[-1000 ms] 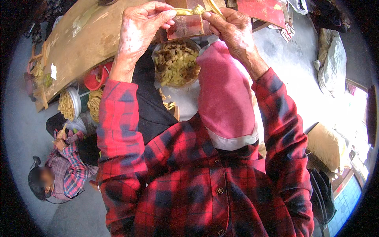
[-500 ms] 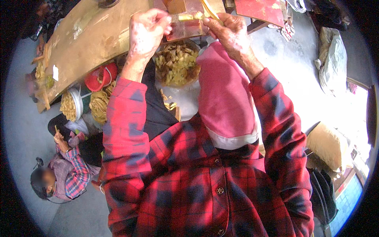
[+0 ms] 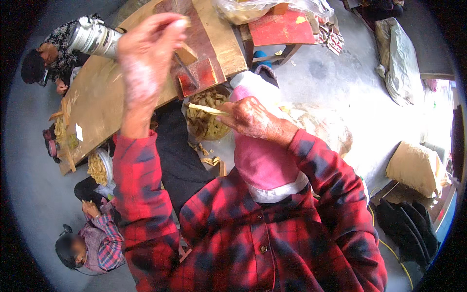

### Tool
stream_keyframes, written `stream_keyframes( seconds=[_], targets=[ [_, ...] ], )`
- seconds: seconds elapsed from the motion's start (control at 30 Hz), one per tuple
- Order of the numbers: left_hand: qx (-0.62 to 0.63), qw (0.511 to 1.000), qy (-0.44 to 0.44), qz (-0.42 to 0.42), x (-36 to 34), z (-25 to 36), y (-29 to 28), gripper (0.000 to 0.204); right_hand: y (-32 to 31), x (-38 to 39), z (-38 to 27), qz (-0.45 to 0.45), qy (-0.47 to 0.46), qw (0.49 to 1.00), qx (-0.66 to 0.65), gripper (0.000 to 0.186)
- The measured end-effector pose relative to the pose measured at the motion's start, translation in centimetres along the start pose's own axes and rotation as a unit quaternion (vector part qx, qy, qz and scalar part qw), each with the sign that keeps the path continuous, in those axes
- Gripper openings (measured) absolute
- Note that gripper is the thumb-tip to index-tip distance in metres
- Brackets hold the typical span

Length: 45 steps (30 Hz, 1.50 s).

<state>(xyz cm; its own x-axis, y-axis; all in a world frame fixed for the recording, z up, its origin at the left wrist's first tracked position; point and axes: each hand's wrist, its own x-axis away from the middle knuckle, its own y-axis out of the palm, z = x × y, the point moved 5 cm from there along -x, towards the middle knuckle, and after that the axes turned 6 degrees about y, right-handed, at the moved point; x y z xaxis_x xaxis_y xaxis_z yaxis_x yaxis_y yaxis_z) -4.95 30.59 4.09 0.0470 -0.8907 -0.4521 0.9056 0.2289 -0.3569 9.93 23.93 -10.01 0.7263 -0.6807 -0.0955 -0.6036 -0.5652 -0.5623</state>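
My left hand [image 3: 148, 58] is raised over the wooden bench, its thumb and fingers pinched together. A small yellowish bit shows at the fingertips, but what it is I cannot make out. Lower and to the right, my right hand [image 3: 253, 118] grips a long pale-yellow strip [image 3: 206, 109] that points left. Beneath the strip lie many pale, brownish cut pieces [image 3: 209, 129] in a round basin. Between the hands, a reddish-brown board [image 3: 214, 70] rests on the bench, with a dark metal bar [image 3: 186, 70] and a small wooden block [image 3: 187, 53] on it.
The long wooden bench [image 3: 102, 92] runs to the left. Beyond it stands a white bucket [image 3: 104, 163] of strips, beside a seated person [image 3: 95, 243]. Another person [image 3: 53, 48] is at the far left. A red stool [image 3: 282, 28] and plastic bag [image 3: 238, 9] are ahead; pink cloth [image 3: 265, 165] covers my lap.
My hands have parted: the left has gone left, the right down toward my lap with the strip. The view has shifted, showing more of the bench and another person at far left.
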Motion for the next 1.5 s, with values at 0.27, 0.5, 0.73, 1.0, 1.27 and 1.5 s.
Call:
stream_keyframes(
  seconds=[0.27, 0.5, 0.73, 1.0, 1.27, 1.5],
  targets=[
    [-0.274, 0.943, 0.156, -0.106, -5.1, -1.0, 9.3, 0.019, -1.2, 1.1, 0.4, 0.050, 0.000, 0.996, -0.070, 0.015],
    [-0.130, 0.964, 0.224, -0.055, -5.3, -5.4, 9.4, 0.026, -1.7, 1.8, 1.1, 0.089, -0.002, 0.992, -0.088, 0.014],
    [-0.096, 0.962, 0.236, -0.094, -4.0, -4.2, 7.5, 0.018, -2.6, 2.1, 0.6, 0.190, -0.043, 0.971, -0.136, 0.009],
    [-0.207, 0.973, 0.089, 0.047, 8.2, -0.5, 2.1, 0.010, -3.5, 3.2, 2.4, 0.295, 0.073, 0.899, -0.316, 0.009],
    [-0.372, 0.832, -0.240, -0.335, 28.7, -16.9, 9.1, 0.063, -3.7, 3.7, 3.0, 0.270, 0.199, 0.895, -0.293, 0.010],
    [-0.407, 0.842, -0.141, -0.324, 33.0, -26.6, 9.1, 0.080, -3.3, 3.0, 2.5, 0.276, 0.253, 0.875, -0.307, 0.012]
  ],
)
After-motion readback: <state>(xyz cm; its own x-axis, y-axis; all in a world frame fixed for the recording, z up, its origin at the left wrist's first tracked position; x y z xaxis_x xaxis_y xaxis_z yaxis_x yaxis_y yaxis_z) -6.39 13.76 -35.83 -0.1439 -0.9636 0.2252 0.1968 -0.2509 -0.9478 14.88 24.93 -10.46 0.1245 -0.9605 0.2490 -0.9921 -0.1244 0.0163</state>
